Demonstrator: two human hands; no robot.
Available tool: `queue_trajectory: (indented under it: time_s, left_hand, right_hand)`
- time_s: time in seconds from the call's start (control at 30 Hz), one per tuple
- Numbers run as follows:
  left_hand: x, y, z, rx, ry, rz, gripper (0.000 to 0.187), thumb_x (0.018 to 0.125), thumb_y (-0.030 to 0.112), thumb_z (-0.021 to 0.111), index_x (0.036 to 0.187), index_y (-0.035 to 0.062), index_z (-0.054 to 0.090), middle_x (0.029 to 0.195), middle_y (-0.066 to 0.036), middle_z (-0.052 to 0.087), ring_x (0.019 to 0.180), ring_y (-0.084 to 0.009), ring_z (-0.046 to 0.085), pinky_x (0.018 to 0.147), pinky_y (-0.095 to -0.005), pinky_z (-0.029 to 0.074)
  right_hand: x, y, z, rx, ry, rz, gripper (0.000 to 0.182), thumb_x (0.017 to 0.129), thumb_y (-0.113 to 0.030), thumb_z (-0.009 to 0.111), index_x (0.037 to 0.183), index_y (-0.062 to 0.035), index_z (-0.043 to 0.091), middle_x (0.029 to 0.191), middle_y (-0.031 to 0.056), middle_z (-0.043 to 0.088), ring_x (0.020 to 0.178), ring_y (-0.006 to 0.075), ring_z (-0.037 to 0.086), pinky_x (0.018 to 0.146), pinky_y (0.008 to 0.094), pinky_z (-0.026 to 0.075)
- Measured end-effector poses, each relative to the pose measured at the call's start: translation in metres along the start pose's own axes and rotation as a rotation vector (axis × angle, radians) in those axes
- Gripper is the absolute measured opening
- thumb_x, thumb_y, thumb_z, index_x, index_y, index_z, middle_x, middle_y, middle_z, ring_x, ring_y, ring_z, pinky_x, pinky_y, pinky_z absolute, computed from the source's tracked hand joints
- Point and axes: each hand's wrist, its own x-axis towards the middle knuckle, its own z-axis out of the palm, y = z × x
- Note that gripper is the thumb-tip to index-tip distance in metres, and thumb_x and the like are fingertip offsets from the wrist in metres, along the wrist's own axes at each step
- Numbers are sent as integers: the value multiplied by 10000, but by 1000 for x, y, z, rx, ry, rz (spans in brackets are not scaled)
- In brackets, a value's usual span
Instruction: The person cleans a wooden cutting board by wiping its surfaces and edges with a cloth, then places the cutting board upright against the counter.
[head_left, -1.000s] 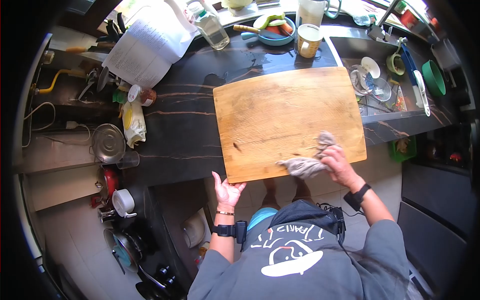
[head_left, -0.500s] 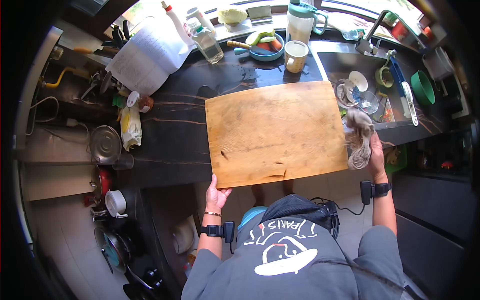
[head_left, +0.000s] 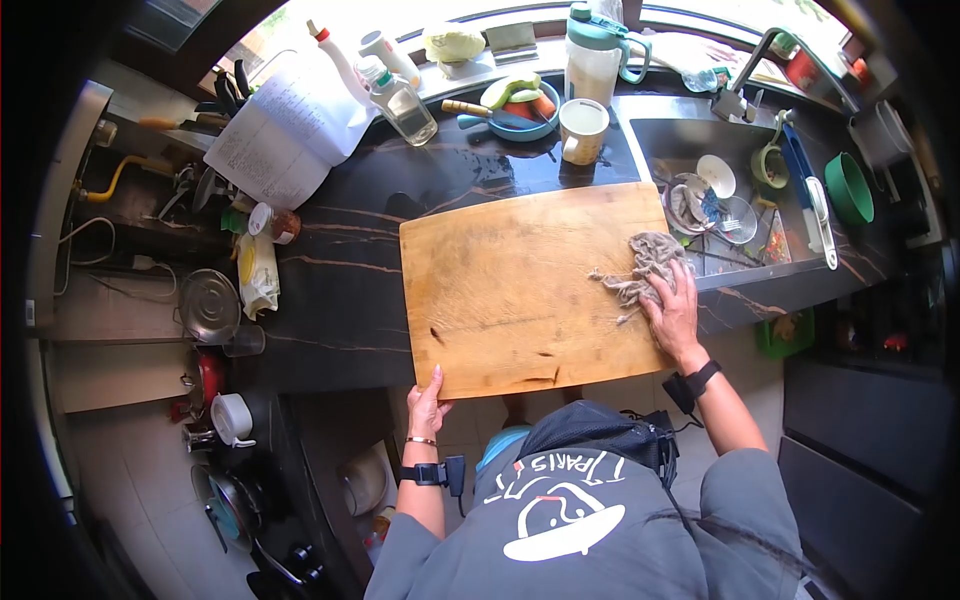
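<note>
A large wooden cutting board (head_left: 520,290) lies over the front part of the dark counter, its near edge reaching past the counter edge. My left hand (head_left: 428,403) grips the near left corner, thumb on top and the other fingers underneath. At the board's right side my right hand (head_left: 673,313) is closed over a crumpled grey-brown cloth (head_left: 652,258), pressed on the top surface. Loose threads of the cloth hang toward the board's middle. Dark marks show in the wood near the close edge.
Behind the board stand a mug (head_left: 583,132), a blue bowl of vegetables with a knife (head_left: 530,122), a pitcher (head_left: 592,65) and a clear bottle (head_left: 402,105). To the right, the sink (head_left: 680,145) holds dishes. A green bowl (head_left: 848,188) sits beyond it.
My right hand has brought the cloth left from beside the board onto its right part. The board sits slightly lower in view, with my left hand still at its corner.
</note>
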Motion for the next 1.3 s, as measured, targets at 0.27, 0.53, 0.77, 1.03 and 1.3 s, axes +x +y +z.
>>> queue_trajectory:
  time_s: [0.27,0.53,0.77,1.03,1.3]
  left_hand:
    - [8,-10,5,-75,-21,-21,549,804,359,742,1175,51,479,1091,-131,614,994,-290,613,828,-510,479]
    - [7,-6,9,-45,-26,-33,635,785,363,758,1180,11,407,1135,-182,582,1004,-335,613,864,-562,470]
    - [11,-17,2,-35,-55,-20,571,797,355,749,1157,49,428,1128,-152,583,965,-310,620,817,-521,496]
    - [-29,-39,-71,-21,-26,-31,485,829,327,717,1222,161,486,1104,-39,603,979,-251,606,793,-482,489]
    - [-30,-21,-88,61,14,-16,544,825,388,711,1217,97,470,1126,-83,595,990,-251,608,778,-473,494]
  right_hand:
    - [108,3,24,7,79,-205,361,759,-246,717,1092,-150,616,1284,141,467,1222,365,382,1018,466,330]
    - [115,-74,60,-84,120,39,381,745,-221,719,1100,-164,593,1165,140,475,1128,334,416,891,491,389]
    - [31,-260,122,255,-175,-690,226,706,-212,630,907,-111,607,1036,109,509,1005,301,474,794,441,416]
    - [3,-310,133,439,-293,-1041,175,712,-223,621,872,-152,611,1032,76,512,989,249,496,770,370,432]
    - [114,-166,87,168,71,-376,286,699,-137,706,967,-98,612,1082,161,553,1015,338,514,890,443,425]
